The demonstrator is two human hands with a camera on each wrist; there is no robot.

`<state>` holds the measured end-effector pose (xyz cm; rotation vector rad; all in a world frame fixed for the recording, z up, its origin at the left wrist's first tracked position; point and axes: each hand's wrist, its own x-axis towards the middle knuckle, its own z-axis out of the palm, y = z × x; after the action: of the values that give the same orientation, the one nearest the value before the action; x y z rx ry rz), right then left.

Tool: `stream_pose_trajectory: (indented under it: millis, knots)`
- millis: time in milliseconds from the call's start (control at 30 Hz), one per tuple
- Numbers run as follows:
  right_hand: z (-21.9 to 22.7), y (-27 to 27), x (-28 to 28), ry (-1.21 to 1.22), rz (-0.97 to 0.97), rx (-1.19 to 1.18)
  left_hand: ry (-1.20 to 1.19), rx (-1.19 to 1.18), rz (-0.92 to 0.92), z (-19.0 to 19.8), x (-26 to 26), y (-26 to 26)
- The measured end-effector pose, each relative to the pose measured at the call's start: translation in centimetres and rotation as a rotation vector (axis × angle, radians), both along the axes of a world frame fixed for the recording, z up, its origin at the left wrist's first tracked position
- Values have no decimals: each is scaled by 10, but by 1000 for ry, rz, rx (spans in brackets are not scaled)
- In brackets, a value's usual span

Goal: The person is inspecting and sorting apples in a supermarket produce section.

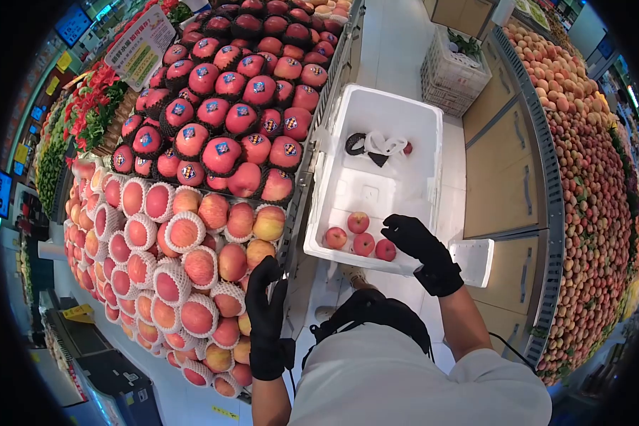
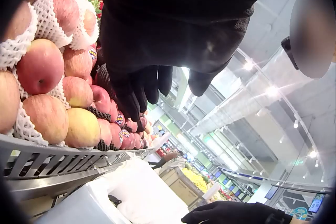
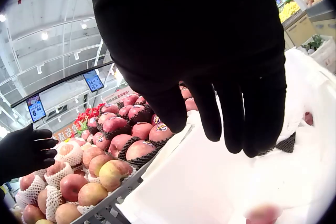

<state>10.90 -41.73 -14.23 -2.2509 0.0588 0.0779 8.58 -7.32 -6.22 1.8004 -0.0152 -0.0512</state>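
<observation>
My left hand [image 1: 266, 319], in a black glove, hovers by the front edge of the apple display with its fingers loosely bent and nothing in them. Beside it lie apples [image 1: 233, 263], many of them in white foam nets [image 1: 199, 317]. A white foam box [image 1: 437, 167] stands to the right of the display. Several red apples [image 1: 358, 222] lie inside at its near end. Over that end hangs my gloved right hand [image 1: 422, 250], close to the nearest apple [image 1: 385, 250]. In the right wrist view its fingers [image 3: 231, 113] point down, holding nothing.
Dark red stickered apples [image 1: 216, 153] in black nets fill the back of the display. Loose black and white netting [image 1: 383, 145] lies in the box's far end. A white crate [image 1: 444, 74] stands beyond it, and cabinets [image 1: 504, 184] topped with fruit line the right.
</observation>
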Motion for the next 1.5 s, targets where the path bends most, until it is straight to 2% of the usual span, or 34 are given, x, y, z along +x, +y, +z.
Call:
stream_pose_trajectory:
  millis: [33, 133, 167, 233, 300, 400, 500, 600, 700, 800, 933, 1033, 1100, 1300, 1400, 1500]
  knots:
    - [-1, -1, 3, 18, -7, 1, 25, -29, 8, -2, 3, -3]
    - [-17, 0, 13, -186, -21, 65, 42, -48, 2, -5, 9, -9]
    - [-16, -4, 19, -25, -25, 73, 43, -40, -3, -6, 11, -10]
    - [3, -3, 31, -64, 30, 202, 51, -21, -8, -7, 14, -13]
    - [-25, -1, 35, -91, -22, 422, 62, -9, -12, -8, 18, -16]
    - [-46, 1, 59, 134, -87, 331, 76, 11, -14, -10, 22, -19]
    - [-123, -13, 94, 275, 62, 254, 92, 31, -11, -13, 25, -21]
    - [-159, -15, 114, 203, 205, 27, 104, 51, -6, -14, 29, -24]
    - [-207, -10, 114, 195, 11, 281, 122, 56, 5, -15, 32, -27]
    - [-156, -2, 95, 516, -441, 1123, 152, 37, 25, -17, 35, -30]
    - [-205, -6, 114, 635, -87, 485, 143, 80, 47, -12, 41, -39]
    - [-240, -3, 132, 701, 8, 67, 151, 88, 63, -18, 43, -42]
    - [-266, 1, 142, 726, 13, -118, 154, 106, 73, -24, 43, -42]
    - [-289, 9, 130, 612, -46, -78, 198, 145, 87, -39, 44, -43]
    - [-294, 18, 127, 622, -18, -74, 198, 182, 72, -41, 46, -46]
    - [-298, 22, 115, 526, 61, -70, 239, 219, 83, -46, 46, -48]
